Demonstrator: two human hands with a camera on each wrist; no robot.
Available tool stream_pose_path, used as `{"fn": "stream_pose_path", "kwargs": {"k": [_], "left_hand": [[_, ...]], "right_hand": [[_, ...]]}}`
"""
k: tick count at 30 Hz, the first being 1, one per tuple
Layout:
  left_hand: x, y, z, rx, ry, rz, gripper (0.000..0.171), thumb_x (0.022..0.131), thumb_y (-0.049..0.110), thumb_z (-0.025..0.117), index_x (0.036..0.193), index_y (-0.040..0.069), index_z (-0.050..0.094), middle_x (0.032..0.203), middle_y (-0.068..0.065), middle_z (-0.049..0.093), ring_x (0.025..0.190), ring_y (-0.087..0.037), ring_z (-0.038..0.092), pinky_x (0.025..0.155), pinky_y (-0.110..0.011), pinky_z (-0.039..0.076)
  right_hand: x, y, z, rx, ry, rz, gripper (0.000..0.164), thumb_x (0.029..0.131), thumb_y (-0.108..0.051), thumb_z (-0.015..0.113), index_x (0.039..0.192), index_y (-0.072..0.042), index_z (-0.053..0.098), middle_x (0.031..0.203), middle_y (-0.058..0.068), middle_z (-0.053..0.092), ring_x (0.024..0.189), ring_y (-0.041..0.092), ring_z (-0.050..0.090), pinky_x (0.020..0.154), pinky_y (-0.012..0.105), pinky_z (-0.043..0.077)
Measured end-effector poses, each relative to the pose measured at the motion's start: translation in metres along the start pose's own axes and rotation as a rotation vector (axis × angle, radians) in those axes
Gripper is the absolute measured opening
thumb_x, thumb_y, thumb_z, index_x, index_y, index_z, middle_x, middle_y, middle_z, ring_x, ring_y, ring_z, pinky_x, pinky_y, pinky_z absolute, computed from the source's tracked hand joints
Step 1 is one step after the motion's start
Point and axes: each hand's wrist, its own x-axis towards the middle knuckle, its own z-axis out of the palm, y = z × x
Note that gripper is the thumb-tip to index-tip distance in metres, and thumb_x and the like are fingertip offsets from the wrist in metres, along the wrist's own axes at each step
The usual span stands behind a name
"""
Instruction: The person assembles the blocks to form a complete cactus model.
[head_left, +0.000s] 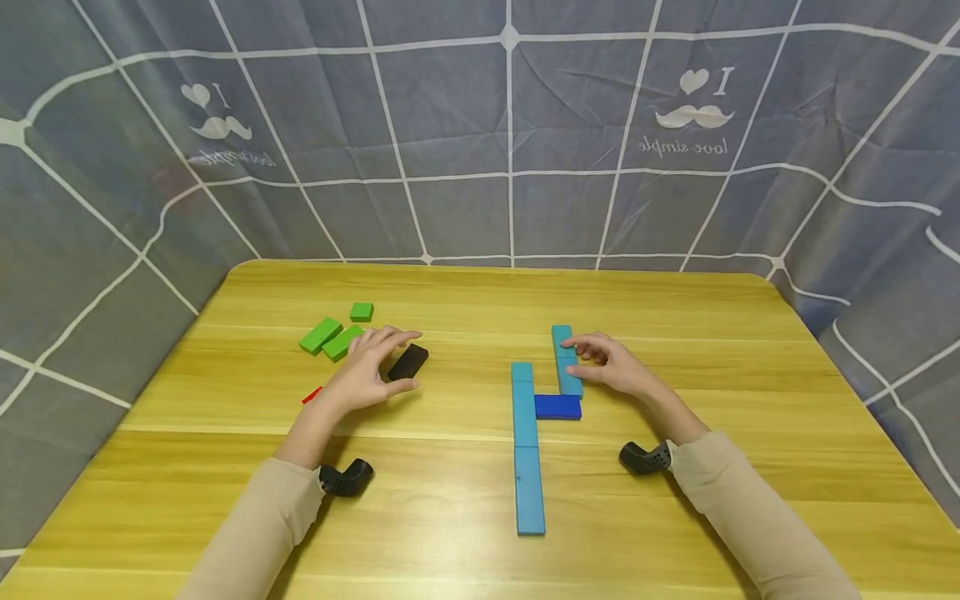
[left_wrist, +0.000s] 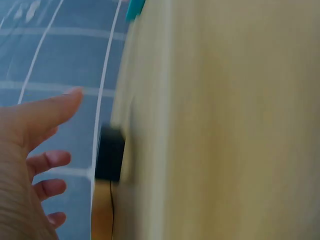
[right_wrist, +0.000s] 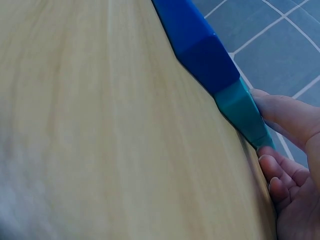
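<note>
the left hand grasps nothing: its thumb and fingers are spread apart, with the black rectangular block lying on the wood-grain table between their tips; the left wrist view shows a gap between hand and block. left of those fingers lie three green blocks, two longer and one shorter, and a red piece, partly hidden, shows beside the wrist.

the right hand is relaxed, fingers lightly bent, thumb and index tips apart and touching two light-blue blocks set end to end, without clenching on them. nearer the person than that thumb, a dark-blue block meets the pair's near end; left of the right fingers, a light-blue row of three pieces touches the dark-blue block's left end.
</note>
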Motion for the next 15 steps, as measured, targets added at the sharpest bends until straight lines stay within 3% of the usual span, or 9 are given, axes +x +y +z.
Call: {"fn": "stream_pose_path", "kwargs": {"k": [6,15], "left_hand": [[-0.001,-0.017,-0.013,0.071,-0.109,-0.081,0.073,0.072,0.031,0.076,0.135,0.014,0.043,0.127,-0.015,0.045,0.119,-0.037,0.031,0.097,-0.056,0.013],[0.005,-0.021,-0.010,0.109,-0.177,-0.090,0.073,0.069,0.029,0.078,0.134,0.013,0.047,0.122,-0.012,0.043,0.111,-0.032,0.032,0.090,-0.050,0.018]], "right_hand": [[-0.002,-0.009,0.000,-0.008,-0.005,0.008,0.039,0.084,-0.007,0.066,0.120,0.001,0.055,0.099,0.015,0.046,0.085,0.025,0.039,0.073,0.029,0.033],[-0.007,-0.039,-0.002,-0.006,-0.022,0.021,0.039,0.084,-0.001,0.063,0.120,0.010,0.052,0.100,0.025,0.045,0.086,0.034,0.039,0.073,0.032,0.033]]}}
